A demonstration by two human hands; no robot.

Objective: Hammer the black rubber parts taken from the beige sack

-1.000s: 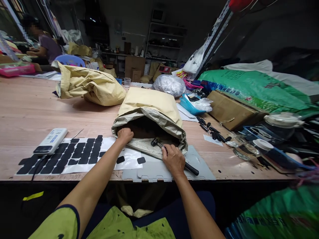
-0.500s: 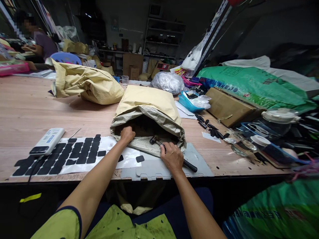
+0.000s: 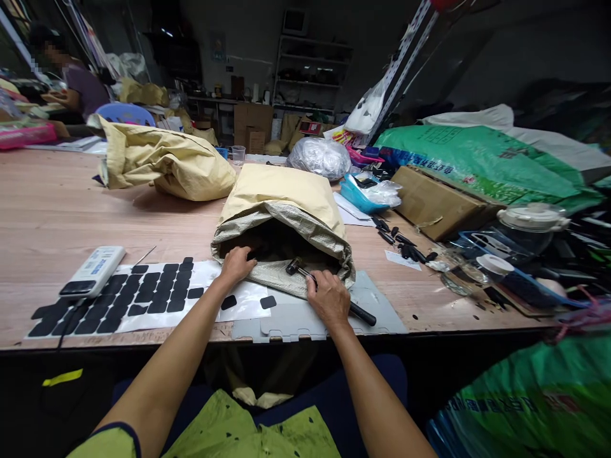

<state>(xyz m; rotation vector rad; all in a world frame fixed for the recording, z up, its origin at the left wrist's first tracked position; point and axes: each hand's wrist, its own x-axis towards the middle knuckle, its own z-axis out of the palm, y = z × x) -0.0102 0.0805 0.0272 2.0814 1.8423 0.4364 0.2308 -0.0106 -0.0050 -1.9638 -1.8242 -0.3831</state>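
Observation:
A cream paper sack point(image 3: 281, 187) lies on the table with its mouth facing me, the grey woven lining folded outward. At the left side of that mouth is my left hand point(image 3: 237, 264), fingers curled closed. A small dark bit shows at its fingertips, too unclear to name. My right hand point(image 3: 329, 296) is wrapped around a hammer point(image 3: 363, 314) by its handle; the head rests over the sack's lower lip. Beneath the sack's front is a grey sheet point(image 3: 310, 321). Left of it lies a white sheet with rows of black rounded pads point(image 3: 157, 289). The sack's inside is dark.
A second cream sack point(image 3: 176, 162) lies at the back left. A white device point(image 3: 93, 270) with a cable sits on the pad sheet. Rightward are black pieces point(image 3: 405, 245), a cardboard box point(image 3: 439, 197) and a clear jar point(image 3: 532, 229). Another person point(image 3: 79, 86) sits far left.
My left hand has drawn back slightly toward the left, out of the sack's mouth, and a dark bit now shows at its fingertips. My right hand and the hammer stay nearly in place.

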